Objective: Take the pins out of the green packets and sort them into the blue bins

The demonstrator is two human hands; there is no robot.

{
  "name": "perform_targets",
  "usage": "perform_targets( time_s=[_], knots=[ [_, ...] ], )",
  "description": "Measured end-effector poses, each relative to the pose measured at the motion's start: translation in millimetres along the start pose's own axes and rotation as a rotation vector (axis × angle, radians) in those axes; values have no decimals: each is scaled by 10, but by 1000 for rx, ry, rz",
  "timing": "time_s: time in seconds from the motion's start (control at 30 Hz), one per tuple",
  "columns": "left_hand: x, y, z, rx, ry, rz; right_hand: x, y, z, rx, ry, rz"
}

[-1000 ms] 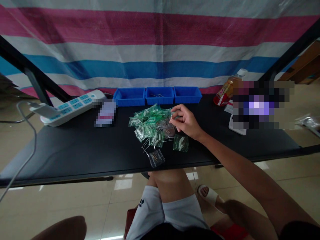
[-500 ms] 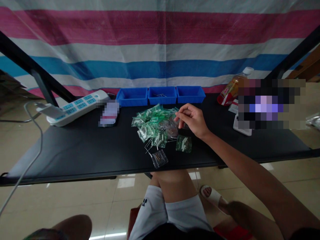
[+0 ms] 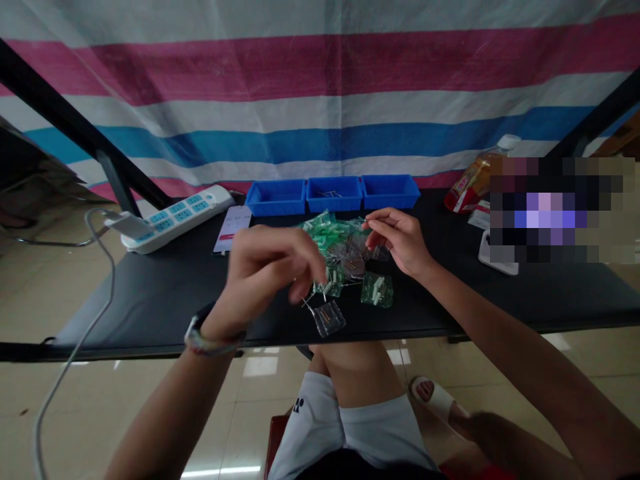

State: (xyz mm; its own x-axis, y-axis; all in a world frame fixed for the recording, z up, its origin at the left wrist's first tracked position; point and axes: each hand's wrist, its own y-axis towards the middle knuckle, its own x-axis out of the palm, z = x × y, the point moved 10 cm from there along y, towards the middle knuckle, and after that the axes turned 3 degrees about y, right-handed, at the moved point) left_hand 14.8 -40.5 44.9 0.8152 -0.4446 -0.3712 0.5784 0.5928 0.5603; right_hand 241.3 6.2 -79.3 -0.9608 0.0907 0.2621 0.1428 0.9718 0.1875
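Observation:
My left hand [image 3: 273, 270] hangs over the left side of a pile of small green plastic packets [image 3: 325, 230], its bent fingers smeared by motion. At the pile's right edge my right hand [image 3: 400, 241] is closed, thumb and forefinger pinched together; what lies between them is too small to make out. Close to it are clear packets [image 3: 354, 265] with thin brownish pieces inside. A separate green packet [image 3: 377, 291] with white pieces lies below my right hand. Nearer the table's front edge is a clear packet [image 3: 327, 319] with brass-coloured pins. Part of the pile is hidden behind my left hand.
Three blue bins stand along the back; the middle bin [image 3: 334, 205] holds a few thin metal pins. To the left are a phone [image 3: 231, 223] and a white power strip [image 3: 183, 215] with a cable. A drink bottle [image 3: 470, 180] and a white device [image 3: 500, 257] sit at the right.
My left hand has come into view from the lower left and now covers part of the pile. My right hand stays pinched beside the packets. The whole view has shifted slightly.

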Motion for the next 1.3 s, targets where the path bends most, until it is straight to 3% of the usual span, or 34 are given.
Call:
perform_targets(
  time_s=[0.07, 0.17, 0.27, 0.4, 0.6, 0.87, 1.0, 1.13, 1.23, 1.3],
  knots=[
    [48, 207, -319, -49, 106, 48, 5, 2, 13, 4, -9, -1],
    [269, 409, -800, -66, 277, -21, 1, 11, 32, -4, -36, 2],
    [452, 438, -1063, -27, 302, -89, -13, 17, 27, -34, -71, 12],
    [448, 430, -1073, 26, 310, -53, 4, 11, 2, -74, -113, 11],
    [379, 461, -1016, 93, 342, -92, 54, 8, 39, -36, -81, -19],
    [348, 339, -1114, 6, 261, -62, 100, 11, 8, -64, -118, -83],
    [251, 321, -1296, -85, 282, -17, 7, 251, -237, -255, -237, 57],
    [213, 306, -1415, -126, 340, -22, -11, 715, -461, -437, -518, 201],
    [256, 294, -1402, -104, 386, -62, 158, 1037, -497, -491, -789, 141],
    [283, 284, -1389, -85, 406, -79, 218, 1067, -562, -522, -854, 144]
  ],
)
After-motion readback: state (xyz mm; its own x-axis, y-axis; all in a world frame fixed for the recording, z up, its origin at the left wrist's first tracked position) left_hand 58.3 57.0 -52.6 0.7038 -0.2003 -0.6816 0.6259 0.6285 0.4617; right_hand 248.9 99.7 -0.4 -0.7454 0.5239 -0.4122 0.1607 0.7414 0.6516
